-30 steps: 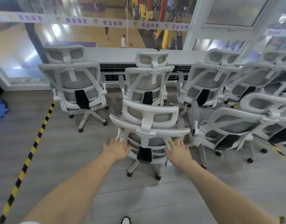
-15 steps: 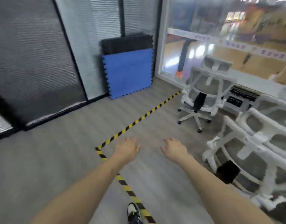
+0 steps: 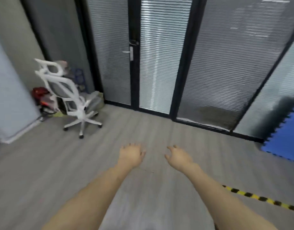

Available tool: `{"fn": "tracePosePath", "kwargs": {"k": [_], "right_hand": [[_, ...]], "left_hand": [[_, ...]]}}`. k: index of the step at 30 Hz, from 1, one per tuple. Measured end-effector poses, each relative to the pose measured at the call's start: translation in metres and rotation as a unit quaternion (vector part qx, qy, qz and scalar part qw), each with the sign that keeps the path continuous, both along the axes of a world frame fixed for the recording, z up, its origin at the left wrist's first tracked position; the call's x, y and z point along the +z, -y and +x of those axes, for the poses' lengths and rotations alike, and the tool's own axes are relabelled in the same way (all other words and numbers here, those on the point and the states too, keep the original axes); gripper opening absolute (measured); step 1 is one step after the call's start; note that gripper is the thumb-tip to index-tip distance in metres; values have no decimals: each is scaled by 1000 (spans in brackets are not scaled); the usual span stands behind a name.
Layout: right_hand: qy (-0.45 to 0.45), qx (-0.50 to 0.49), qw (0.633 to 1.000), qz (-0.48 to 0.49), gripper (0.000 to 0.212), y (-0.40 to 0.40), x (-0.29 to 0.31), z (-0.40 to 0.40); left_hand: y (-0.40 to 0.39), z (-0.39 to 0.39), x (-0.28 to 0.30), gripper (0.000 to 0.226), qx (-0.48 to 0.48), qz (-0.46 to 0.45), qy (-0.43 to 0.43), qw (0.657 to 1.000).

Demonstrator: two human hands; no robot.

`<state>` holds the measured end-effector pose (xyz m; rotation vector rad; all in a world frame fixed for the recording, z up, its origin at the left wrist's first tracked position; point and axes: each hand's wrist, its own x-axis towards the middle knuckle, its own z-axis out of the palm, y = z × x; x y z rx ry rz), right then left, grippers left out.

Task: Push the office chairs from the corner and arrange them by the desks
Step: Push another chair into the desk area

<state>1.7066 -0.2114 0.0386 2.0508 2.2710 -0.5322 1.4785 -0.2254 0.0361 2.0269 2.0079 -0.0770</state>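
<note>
One white office chair (image 3: 73, 97) with a grey mesh back and seat stands at the far left, near the wall, on its five-star wheeled base. My left hand (image 3: 130, 156) and my right hand (image 3: 178, 156) reach out side by side over the bare grey floor, palms down, fingers loosely spread, holding nothing. Both hands are well apart from the chair, which is up and to their left. No desk is in view.
A glass partition with blinds and a black-framed door (image 3: 134, 52) fills the far side. Red and grey bags (image 3: 43, 98) lie behind the chair. Blue foam mats (image 3: 285, 135) lean at the right. Yellow-black floor tape (image 3: 259, 198) runs at the lower right.
My hands have let go of the chair back they pressed a second ago. The view has swung left, away from the cluster of chairs, to the door and a lone chair.
</note>
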Motion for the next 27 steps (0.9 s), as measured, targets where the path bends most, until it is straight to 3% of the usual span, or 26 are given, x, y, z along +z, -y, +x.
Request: {"fn": "tracePosePath", "kwargs": {"k": [6,10,16,27], "right_hand": [[-53,112,992,2,59,-146,-6,-240],[-60,164,985,9,55,-216,-3,-378],[-81,225,971,22,53,-320,-9,-538],[-83,278,957,22,52,-559,-15,-768]], "left_hand": [[-69,-257,14,55,166,11,9,986],[-105,-387,22,54,240,9,-12,971],[-182,-525,16,54,289,14,-15,957],[-403,-731,2,55,337,2,-12,941]]}}
